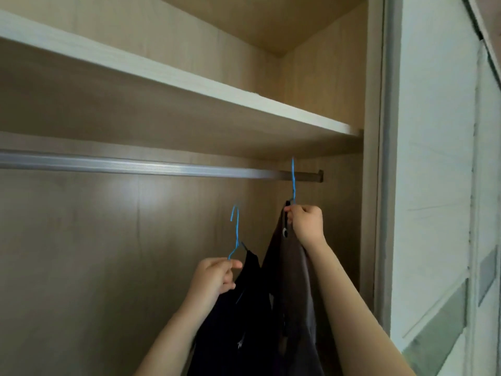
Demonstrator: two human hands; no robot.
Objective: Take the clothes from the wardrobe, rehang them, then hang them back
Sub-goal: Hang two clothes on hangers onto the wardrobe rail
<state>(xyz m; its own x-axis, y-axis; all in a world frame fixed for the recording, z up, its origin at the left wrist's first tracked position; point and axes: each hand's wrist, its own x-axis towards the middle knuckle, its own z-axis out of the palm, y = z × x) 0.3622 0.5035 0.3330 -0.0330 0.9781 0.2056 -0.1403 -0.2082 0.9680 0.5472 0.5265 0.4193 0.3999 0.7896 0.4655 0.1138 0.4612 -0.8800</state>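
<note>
Left-hand fingers are curled tight around the shoulder wire of a blue wire hanger carrying a black garment; its hook hangs below the clothes rail, apart from it. Right-hand fingers pinch the neck of a second blue hanger bearing a brown garment; its hook crosses the rail near the right end, under the wardrobe shelf; whether it is seated on the rail I cannot tell.

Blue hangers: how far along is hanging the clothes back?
Both garments sit on hangers. In hand: the right hand holds the right hanger with the brown garment, hook across the rail, maybe unseated. Remaining: the left hand holds the left hanger with the black garment below the rail, unhooked.
</note>
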